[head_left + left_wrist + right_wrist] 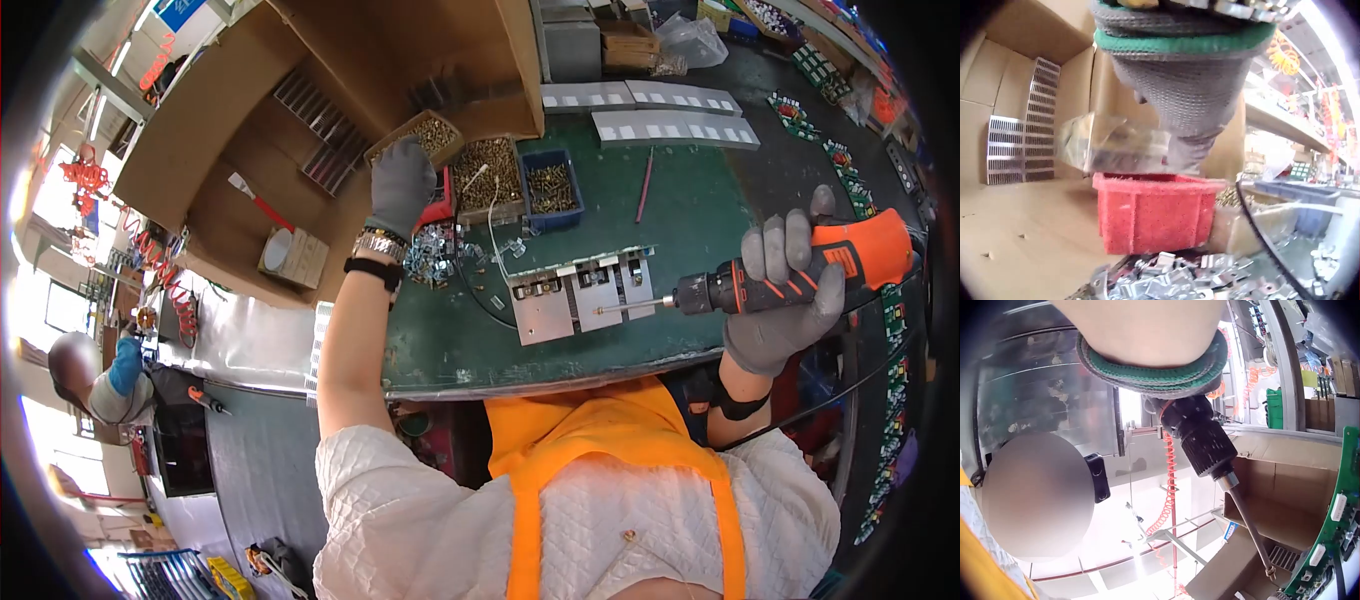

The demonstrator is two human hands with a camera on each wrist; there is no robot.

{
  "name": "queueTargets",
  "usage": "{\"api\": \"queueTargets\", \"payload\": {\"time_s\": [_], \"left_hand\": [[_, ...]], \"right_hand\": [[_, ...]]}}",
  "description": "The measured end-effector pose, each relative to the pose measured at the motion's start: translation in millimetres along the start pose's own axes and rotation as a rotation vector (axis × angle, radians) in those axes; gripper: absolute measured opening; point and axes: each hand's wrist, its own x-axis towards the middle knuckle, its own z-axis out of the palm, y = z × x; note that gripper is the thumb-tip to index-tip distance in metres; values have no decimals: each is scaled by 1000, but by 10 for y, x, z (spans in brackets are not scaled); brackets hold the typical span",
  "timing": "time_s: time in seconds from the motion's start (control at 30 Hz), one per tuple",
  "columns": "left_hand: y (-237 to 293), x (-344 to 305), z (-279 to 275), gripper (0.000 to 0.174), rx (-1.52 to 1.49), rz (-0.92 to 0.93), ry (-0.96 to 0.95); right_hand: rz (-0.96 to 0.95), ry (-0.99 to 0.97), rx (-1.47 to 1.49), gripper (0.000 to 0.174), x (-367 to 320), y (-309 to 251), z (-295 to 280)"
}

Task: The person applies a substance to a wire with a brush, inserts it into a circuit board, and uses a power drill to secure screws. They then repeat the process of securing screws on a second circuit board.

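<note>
My gloved left hand (403, 185) reaches down at the small box of brass screws (432, 133), behind the red bin (1154, 212); its fingertips are hidden. My gloved right hand (785, 270) grips an orange and black power drill (862, 250), its long bit pointing left. The bit (1250, 528) has a small brass-coloured piece at its tip. In the head view, the tip overlaps one of the flat metal plates (597, 300) lined up along a circuit board (580, 262) on the green work surface.
Small metal clips (432, 252) lie piled below the red bin. A larger screw box (487, 175) and a blue bin (551, 188) stand beside it. A big cardboard box (215, 150) rises at left. A pink pen (645, 187) and grey strips (675, 130) lie toward the back.
</note>
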Motion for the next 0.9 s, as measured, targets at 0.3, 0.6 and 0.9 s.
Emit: {"api": "queueTargets", "payload": {"time_s": [0.3,0.6,0.9], "left_hand": [[1350,-1415,-1367,6,-1622,-550,-342],[1647,-1825,-1543,12,-1622,-759,-258],[1763,-1931,-1462,21,-1795,-763,-28]], "right_hand": [[-36,-274,96,65,1,238,184],[-12,-416,89,62,-132,405,298],[-45,-456,-7,65,-180,416,421]]}}
